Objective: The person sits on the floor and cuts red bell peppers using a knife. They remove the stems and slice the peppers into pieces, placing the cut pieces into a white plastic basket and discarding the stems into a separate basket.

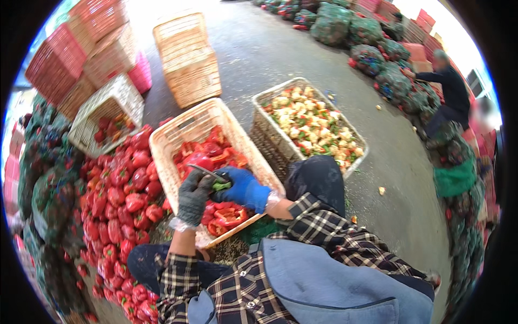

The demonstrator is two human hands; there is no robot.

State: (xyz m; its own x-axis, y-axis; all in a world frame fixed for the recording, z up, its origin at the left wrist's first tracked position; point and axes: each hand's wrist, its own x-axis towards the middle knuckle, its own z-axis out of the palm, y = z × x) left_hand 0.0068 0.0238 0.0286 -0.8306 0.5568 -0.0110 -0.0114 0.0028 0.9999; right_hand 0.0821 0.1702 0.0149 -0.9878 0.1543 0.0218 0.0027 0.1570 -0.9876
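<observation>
My left hand (193, 198), in a grey knit glove, has curled fingers above an orange plastic crate (247, 154). Whether it grips anything is hidden from this angle. Against it, my right hand (245, 189), in a blue coated glove, holds a knife (207, 171) whose thin blade points left across my left fingers. A green pepper stem (221, 186) shows between the two hands. Cut red bell peppers (228, 216) lie in the crate below, some opened into hollow halves. One rounder red pepper (200, 161) shows just beyond the blade.
A pale crate (259, 98) of cut-out pepper cores (305, 121) stands to the right. Whole red peppers (117, 198) are heaped on the left, beside a tipped white crate (133, 91). Stacked crates (190, 65) stand ahead. Far right, a person (447, 89) is among filled net sacks (392, 81).
</observation>
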